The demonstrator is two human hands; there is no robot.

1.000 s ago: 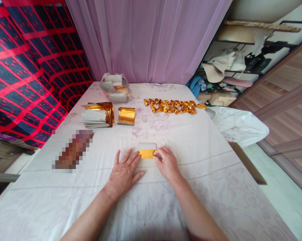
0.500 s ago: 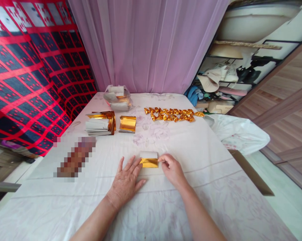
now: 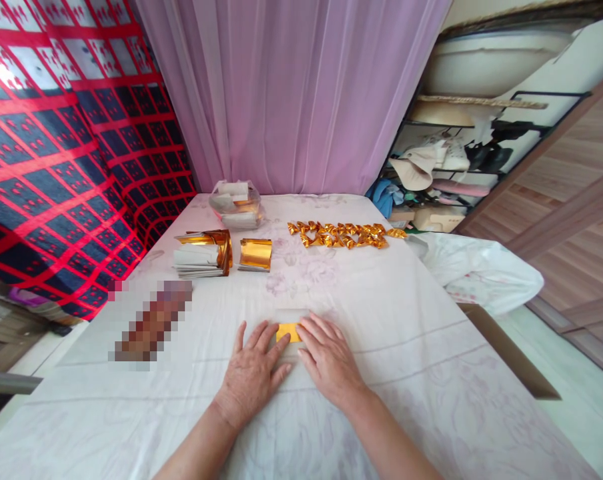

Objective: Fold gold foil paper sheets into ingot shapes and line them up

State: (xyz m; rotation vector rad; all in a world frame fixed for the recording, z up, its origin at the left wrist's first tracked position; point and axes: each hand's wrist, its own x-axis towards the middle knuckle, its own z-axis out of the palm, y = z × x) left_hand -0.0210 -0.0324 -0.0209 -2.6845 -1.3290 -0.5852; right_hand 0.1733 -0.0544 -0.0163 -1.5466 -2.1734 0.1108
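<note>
Gold foil: a small gold-and-white paper slip [image 3: 288, 331] lies flat on the white floral tablecloth [image 3: 406, 320], at the near middle of the table, right in front of the person.
Long axis: the slip runs left to right across the view; its gold band faces the person and the pale white part lies on the far side, toward the curtain.
Between the hands: only a short gold strip shows, tucked in the gap between the two sets of fingertips, and both hands cover its ends.
Left hand: the left hand [image 3: 251, 370] lies palm down, fingers spread and flat, with its fingertips touching the slip's left end, pressing and not pinching.
Right hand: the right hand [image 3: 329, 363] is also palm down, fingers laid out together, covering the slip's right end and lying flat on it.
Stacks: farther back on the left sit a pile of gold and white sheets [image 3: 201, 253] and, just beside it, a smaller curled gold sheet [image 3: 255, 255].
Bag: a clear plastic bag [image 3: 236, 203] of more paper rests behind them, near the curtain.
Folded pieces: a row of folded gold pieces [image 3: 344, 235] lines the far right of the table, well apart from the hands.
Backdrop: a lilac curtain [image 3: 291, 93] hangs behind, with a red and dark checked blanket [image 3: 56, 167] to the left.
</note>
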